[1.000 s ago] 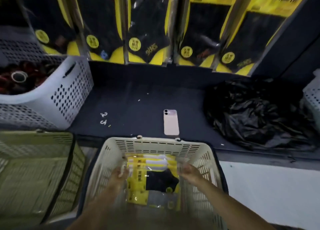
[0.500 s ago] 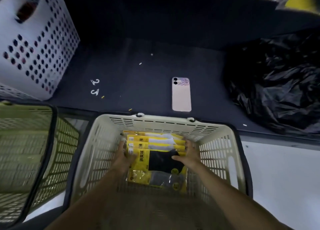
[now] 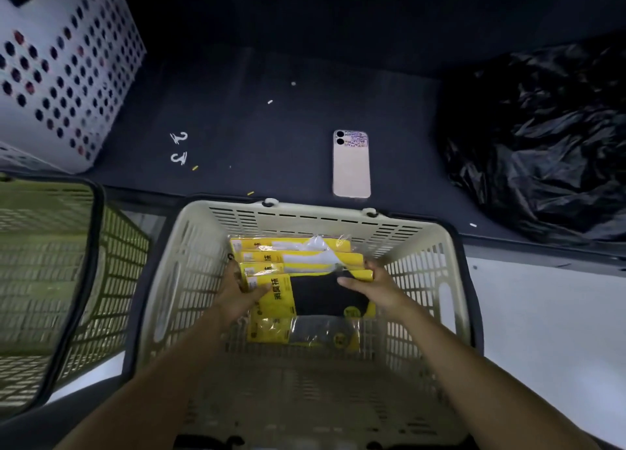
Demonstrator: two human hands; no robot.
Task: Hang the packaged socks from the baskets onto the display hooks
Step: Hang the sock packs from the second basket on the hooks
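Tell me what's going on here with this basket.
A person has both hands down in the beige basket. The left hand grips the left edge of the stacked sock packs and the right hand grips their right edge. The packs lie inside the basket, not yet lifted out. A phone lies on the dark shelf beyond it.
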